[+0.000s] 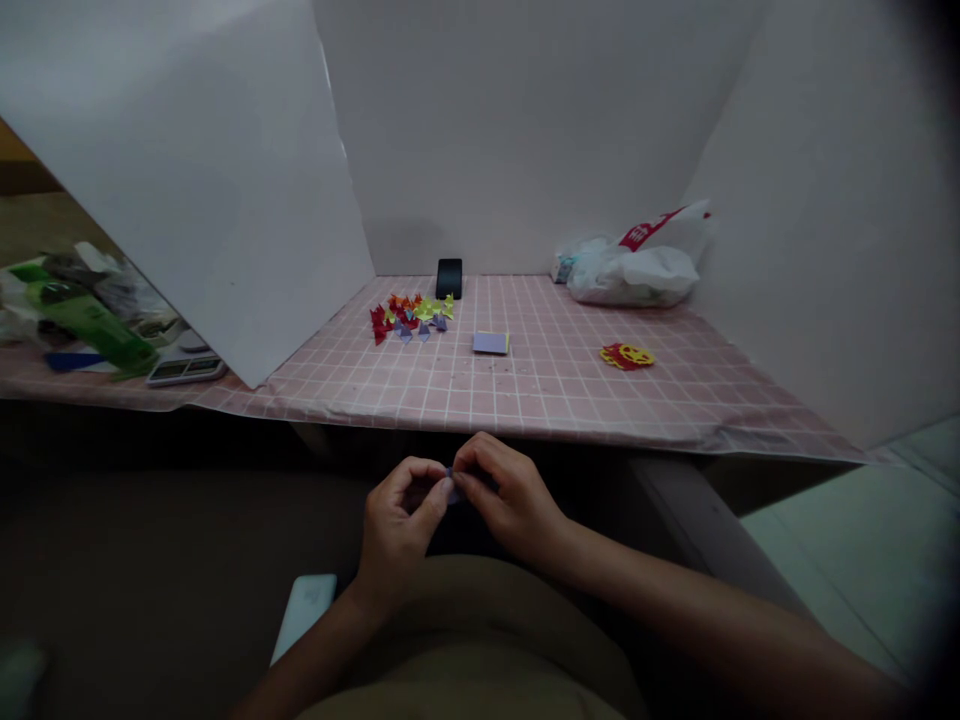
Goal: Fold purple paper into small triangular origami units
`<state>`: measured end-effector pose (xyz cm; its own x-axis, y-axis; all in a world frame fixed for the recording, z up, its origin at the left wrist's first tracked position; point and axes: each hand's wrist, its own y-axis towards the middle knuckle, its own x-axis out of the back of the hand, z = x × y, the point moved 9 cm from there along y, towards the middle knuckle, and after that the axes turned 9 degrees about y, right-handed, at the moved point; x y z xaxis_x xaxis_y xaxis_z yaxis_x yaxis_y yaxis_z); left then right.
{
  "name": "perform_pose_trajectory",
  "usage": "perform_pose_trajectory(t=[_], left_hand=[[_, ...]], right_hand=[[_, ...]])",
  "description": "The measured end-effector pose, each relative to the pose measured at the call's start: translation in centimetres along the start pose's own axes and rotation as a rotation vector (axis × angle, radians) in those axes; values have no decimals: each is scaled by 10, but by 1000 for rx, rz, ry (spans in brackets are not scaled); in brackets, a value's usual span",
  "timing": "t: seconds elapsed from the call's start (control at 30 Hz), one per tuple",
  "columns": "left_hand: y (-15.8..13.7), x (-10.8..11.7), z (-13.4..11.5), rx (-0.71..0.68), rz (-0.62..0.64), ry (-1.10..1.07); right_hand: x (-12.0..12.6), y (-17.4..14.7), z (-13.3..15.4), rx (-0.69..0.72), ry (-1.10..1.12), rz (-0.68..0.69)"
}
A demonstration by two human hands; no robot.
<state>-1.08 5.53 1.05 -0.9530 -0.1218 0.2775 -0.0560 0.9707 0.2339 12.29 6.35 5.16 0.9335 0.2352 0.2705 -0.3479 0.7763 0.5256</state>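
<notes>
Pink tablecloth [555, 400] and bag [634, 275] beyond fingers [486, 455]

olive-brown top [465, 640], bare forearms [660, 582]

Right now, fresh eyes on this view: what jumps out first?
First, the cluster of small folded paper pieces in red, orange, yellow and purple, left of centre on the pink checked cloth. Next, the white plastic bag with red print, at the cloth's far right. Then the left grip and right grip, pinching a small purple piece before the cloth's near edge.
</notes>
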Motion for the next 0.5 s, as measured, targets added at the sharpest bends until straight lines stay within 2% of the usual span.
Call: perform_pose_trajectory(t=[0.23, 0.5], left_hand=[[0, -1, 6, 63, -9, -69], [2, 3, 1, 26, -48, -19]], right_hand=[[0, 0, -1, -7, 4, -3], [3, 0, -4, -67, 71, -27]])
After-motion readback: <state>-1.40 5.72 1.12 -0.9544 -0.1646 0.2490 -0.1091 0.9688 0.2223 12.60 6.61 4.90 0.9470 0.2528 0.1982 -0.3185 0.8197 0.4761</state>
